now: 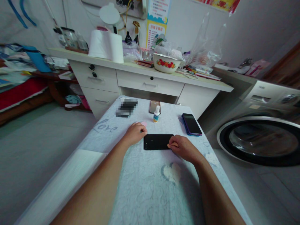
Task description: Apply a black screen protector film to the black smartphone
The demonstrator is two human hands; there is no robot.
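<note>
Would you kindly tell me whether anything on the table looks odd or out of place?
On the table, nothing looks spilled, and the black phone shows no clear damage. Oddly, a pixelated patch near the far left corner obscures what lies there.

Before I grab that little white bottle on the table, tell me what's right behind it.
Behind the bottle, what looks like a phone lies flat on the table. Its upper and left parts show; the bottle covers its lower right part, so that bit can't be seen.
</note>
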